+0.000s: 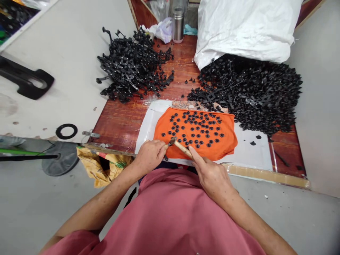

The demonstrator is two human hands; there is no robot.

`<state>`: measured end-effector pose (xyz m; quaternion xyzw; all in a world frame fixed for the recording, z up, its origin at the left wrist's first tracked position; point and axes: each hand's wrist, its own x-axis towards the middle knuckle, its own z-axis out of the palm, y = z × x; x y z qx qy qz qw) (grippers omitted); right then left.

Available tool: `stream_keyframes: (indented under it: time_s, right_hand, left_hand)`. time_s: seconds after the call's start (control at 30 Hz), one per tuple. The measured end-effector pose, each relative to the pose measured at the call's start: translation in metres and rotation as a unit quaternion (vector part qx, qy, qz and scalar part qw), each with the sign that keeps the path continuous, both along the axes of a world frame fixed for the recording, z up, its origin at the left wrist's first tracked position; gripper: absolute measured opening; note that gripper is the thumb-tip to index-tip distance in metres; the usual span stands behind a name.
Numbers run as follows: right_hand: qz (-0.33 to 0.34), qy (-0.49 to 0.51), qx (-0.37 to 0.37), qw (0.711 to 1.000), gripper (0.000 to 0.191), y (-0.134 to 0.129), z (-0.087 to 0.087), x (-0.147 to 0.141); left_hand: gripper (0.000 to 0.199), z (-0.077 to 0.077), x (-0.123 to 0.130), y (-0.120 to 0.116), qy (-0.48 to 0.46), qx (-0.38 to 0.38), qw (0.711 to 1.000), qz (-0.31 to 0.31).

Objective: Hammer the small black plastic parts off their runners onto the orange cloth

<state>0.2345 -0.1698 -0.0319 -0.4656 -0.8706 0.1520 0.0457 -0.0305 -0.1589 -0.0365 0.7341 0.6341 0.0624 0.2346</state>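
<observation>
Pink shirt [183, 212] nearest; reddish wooden tabletop [117, 122] under orange cloth [188, 132]; grey floor [292, 209].

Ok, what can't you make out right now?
In the head view:
Small item in the left grip: partly covered by fingers, too small to identify.
Black pile: back hidden by the white sack.
White sack: top cut off by the upper edge.
Black slotted part: cut off by the left edge.

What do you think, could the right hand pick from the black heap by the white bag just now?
Probably not: the right hand is wrapped around a wooden handle. Otherwise, nothing seems to block the way to the black heap's near edge.
</observation>
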Motion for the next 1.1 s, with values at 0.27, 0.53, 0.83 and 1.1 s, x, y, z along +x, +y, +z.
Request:
stream_keyframes:
  time_s: [0.27,0.53,0.83,1.1]
  right_hand:
    - [-0.011,0.017,-0.005,1.000,0.055,0.002,0.002,-0.003]
    - [-0.060,0.222,-0.107,0.967,0.055,0.005,0.005,0.010]
    - [-0.156,0.243,-0.132,0.948,0.055,-0.002,-0.009,0.042]
    - [-0.150,0.231,-0.141,0.951,0.054,-0.007,-0.007,0.038]
  left_hand:
    - [0.037,-0.001,0.001,-0.001,0.012,-0.010,1.000,0.006]
    - [0.040,0.014,-0.018,-0.009,-0.152,-0.050,0.979,0.123]
    - [0.031,0.032,-0.049,-0.002,-0.248,-0.030,0.958,0.143]
    - [0.029,0.007,-0.038,0.015,-0.038,0.050,0.993,0.102]
